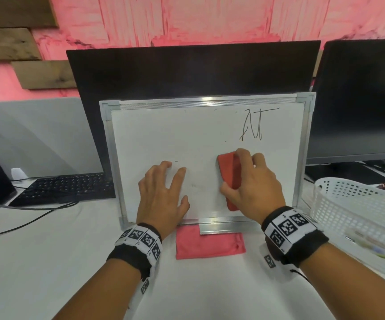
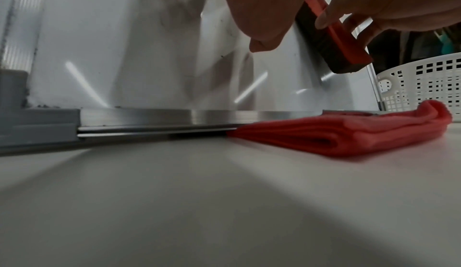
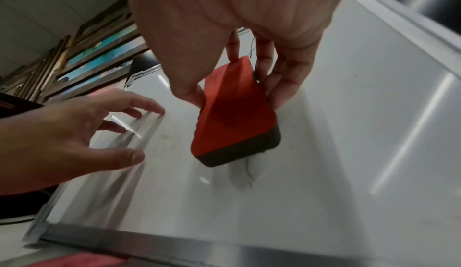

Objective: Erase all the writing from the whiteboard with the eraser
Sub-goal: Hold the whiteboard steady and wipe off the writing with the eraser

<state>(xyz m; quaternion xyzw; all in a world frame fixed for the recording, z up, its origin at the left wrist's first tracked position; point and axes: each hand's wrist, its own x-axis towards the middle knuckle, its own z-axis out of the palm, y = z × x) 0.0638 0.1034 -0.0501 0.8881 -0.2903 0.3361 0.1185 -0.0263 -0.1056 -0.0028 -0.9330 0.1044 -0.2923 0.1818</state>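
A silver-framed whiteboard leans against a dark monitor. Black scribbled writing remains near its top right; faint smudges sit lower in the middle. My right hand grips a red eraser with a dark felt underside, thumb on one side and fingers on the other, held against the board's lower right. My left hand lies with spread, straight fingers on the board's lower middle, left of the eraser. In the right wrist view the left hand shows beside the eraser.
A folded red cloth lies on the white table below the board's tray. A white perforated basket stands at the right, a black keyboard with cables at the left. A second monitor is behind on the right.
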